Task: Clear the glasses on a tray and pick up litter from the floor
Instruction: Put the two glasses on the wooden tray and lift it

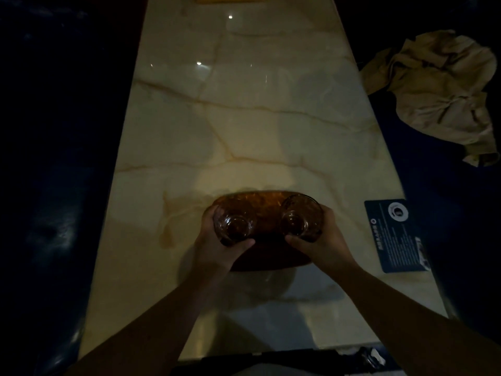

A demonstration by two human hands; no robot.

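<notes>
Surface: pale veined marble table [244, 126], frame centre, in a dim room.
Writing: card [397, 236] lower right, unreadable.
Grip: left hand [217, 240] wraps left glass [234, 222]; right hand [322, 237] wraps right glass [302, 217], above brown tray [271, 256].

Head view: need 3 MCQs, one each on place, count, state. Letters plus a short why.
1. Where does the blue card lie?
A. at the table's right edge
B. on the tray
C. under the left glass

2. How many glasses are held?
A. one
B. two
C. four

3. What is the state of the crumpled cloth?
A. folded flat on the table
B. bunched up on the dark seat right of the table
C. draped over the tray

Key: 1 A, the card sits by the marble table edge, clear of the tray. 2 B, left hand grips one glass, right hand another. 3 B, it lies wrinkled off the table.
</notes>
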